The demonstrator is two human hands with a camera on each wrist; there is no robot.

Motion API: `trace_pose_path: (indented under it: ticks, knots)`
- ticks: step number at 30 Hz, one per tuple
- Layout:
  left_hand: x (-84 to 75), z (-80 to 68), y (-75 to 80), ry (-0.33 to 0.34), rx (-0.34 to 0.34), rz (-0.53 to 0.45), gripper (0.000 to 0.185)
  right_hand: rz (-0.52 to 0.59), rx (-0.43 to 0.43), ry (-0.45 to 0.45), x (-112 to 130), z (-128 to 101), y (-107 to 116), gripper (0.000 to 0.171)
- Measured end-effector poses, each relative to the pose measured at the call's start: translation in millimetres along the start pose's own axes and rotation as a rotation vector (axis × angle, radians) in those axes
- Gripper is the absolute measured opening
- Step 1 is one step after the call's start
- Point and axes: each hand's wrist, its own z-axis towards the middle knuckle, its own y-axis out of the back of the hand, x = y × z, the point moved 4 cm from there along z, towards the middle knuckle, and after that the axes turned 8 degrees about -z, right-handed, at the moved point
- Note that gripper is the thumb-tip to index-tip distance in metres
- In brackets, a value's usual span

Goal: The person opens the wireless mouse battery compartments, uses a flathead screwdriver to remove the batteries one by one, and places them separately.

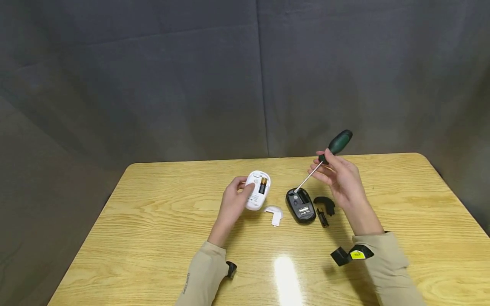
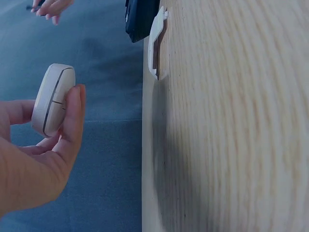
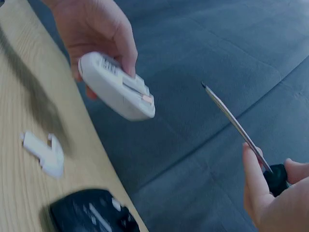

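My left hand (image 1: 245, 189) grips a white mouse (image 1: 257, 190) lifted off the table, underside up, with a battery showing in its open bay. From the left wrist view, fingers and thumb curl round the white mouse (image 2: 52, 99). My right hand (image 1: 337, 171) pinches a green-handled screwdriver (image 1: 338, 143) near the handle's neck. Its thin shaft (image 3: 232, 122) slants down-left, the tip in the air above the far end of a black mouse (image 1: 301, 205). The black mouse lies underside up on the table with its bay open.
A white battery cover (image 1: 274, 214) lies on the wooden table (image 1: 153, 238) between the two mice. A black cover (image 1: 324, 202) and a small black piece (image 1: 323, 218) lie right of the black mouse. Grey fabric hangs behind the table's far edge.
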Motion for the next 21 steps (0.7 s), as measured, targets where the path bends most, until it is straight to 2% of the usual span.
trace_pose_path:
  ticks: [4, 9, 16, 18, 21]
  knots:
    - [-0.1, 1.1, 0.6, -0.003, -0.002, 0.004, 0.036, -0.111, 0.027, -0.023, 4.4, 0.3, 7.0, 0.017]
    - [1.7, 2.4, 1.5, -0.014, -0.009, 0.004, 0.035, -0.237, 0.051, -0.011, 9.0, -1.6, 16.9, 0.013]
    - [4.8, 4.3, 1.4, 0.004, -0.018, -0.001, 0.033, -0.334, -0.009, -0.019, 11.4, -9.5, 35.9, 0.008]
    - [4.8, 4.4, 1.4, 0.012, -0.023, 0.001, 0.034, -0.392, -0.02, -0.025, 12.8, -10.6, 41.5, 0.012]
    - [4.6, 4.6, 1.5, 0.017, -0.024, -0.001, 0.034, -0.477, -0.022, -0.038, 15.2, -12.0, 48.6, 0.027]
